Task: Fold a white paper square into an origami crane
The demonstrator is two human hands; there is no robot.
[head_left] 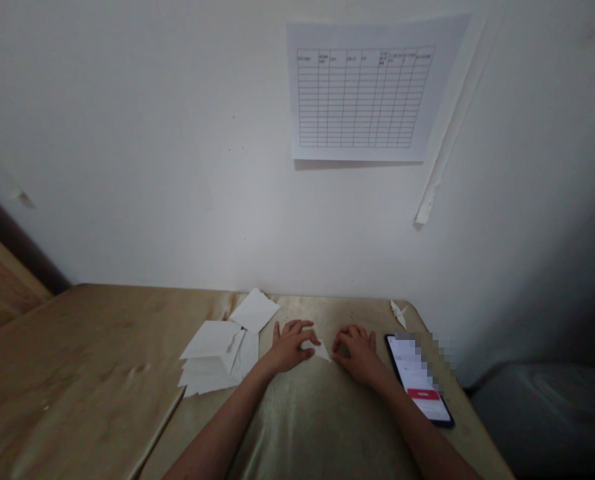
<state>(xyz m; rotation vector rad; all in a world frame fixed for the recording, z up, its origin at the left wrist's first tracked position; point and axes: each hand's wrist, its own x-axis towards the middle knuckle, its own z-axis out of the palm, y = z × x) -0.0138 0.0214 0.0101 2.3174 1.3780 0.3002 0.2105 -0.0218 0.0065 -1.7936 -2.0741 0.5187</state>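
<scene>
Between my hands a small folded piece of white paper lies at the table's surface, with a pointed corner toward the right. My left hand has its thumb and index finger closed on the paper's left part, while its other fingers are bent above. Close to the pointed corner is my right hand, thumb and index finger curled together. Whether its fingertips grip the corner is too small to tell.
Left of my hands lie several white paper sheets, with a white square behind them. A lit phone rests on the right, below a small folded paper crane. A printed table sheet hangs on the wall.
</scene>
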